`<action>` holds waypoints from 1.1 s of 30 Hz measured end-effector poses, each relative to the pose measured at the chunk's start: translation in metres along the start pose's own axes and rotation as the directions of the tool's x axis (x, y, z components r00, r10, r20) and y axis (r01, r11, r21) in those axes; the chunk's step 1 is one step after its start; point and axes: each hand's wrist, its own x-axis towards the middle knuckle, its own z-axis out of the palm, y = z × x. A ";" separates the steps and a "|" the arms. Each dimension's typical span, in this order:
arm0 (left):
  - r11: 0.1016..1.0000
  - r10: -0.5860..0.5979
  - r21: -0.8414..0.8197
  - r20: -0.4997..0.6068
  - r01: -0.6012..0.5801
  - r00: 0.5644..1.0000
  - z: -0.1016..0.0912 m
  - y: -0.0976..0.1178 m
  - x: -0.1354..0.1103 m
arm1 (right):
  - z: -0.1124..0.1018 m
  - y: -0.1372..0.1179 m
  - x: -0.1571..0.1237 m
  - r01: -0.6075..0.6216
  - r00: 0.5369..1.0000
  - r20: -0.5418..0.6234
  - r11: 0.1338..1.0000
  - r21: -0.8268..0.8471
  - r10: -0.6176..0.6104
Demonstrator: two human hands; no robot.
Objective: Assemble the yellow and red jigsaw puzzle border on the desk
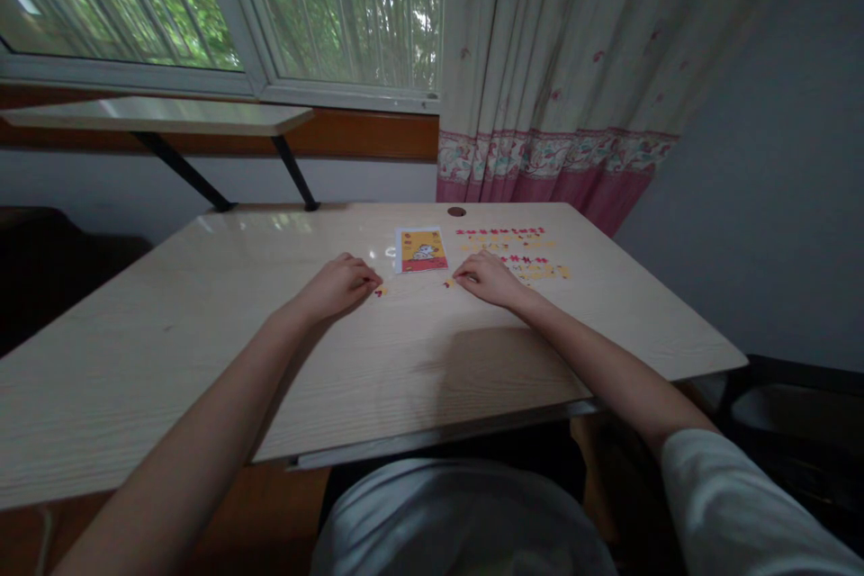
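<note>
My left hand [337, 284] rests on the wooden table [202, 324], fingers curled, fingertips pinching a small yellow-and-red puzzle piece [381, 291]. My right hand [487, 276] lies a little to the right, fingers bent, touching another small piece [448, 283] at its fingertips. Between and just beyond the hands lies a yellow-and-red picture card [420, 250]. Rows of loose puzzle pieces [513, 243] are spread beyond the right hand.
A small round hole [456, 211] sits near the table's far edge. A shelf on black brackets [155, 117] hangs under the window. A floral curtain [560, 63] hangs at the back right. A dark chair [796, 414] stands by the table's right corner.
</note>
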 end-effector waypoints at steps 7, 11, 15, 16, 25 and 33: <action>0.999 -0.005 -0.040 0.002 0.005 1.000 -0.004 0.001 -0.002 | 0.000 0.001 0.000 0.001 1.000 -0.005 1.000 0.015 -0.001; 0.998 -0.002 -0.064 0.016 0.003 1.000 -0.003 0.002 -0.001 | -0.001 0.000 0.000 0.000 1.000 0.008 1.000 -0.002 0.000; 0.995 -0.012 -0.097 0.015 0.014 1.000 -0.002 0.002 -0.001 | -0.001 0.000 0.000 0.000 1.000 0.006 1.000 -0.002 0.000; 0.994 -0.013 -0.104 0.017 0.015 1.000 -0.003 0.003 -0.001 | 0.000 0.000 0.000 0.000 1.000 0.008 1.000 -0.002 0.000; 0.995 -0.021 -0.100 0.033 0.024 0.999 -0.003 0.006 0.001 | 0.001 -0.004 0.002 0.010 0.998 0.057 1.000 0.018 -0.011; 0.998 -0.009 -0.063 0.033 0.011 0.999 0.000 0.010 0.003 | 0.001 -0.008 0.006 0.059 0.994 0.087 0.997 0.045 -0.062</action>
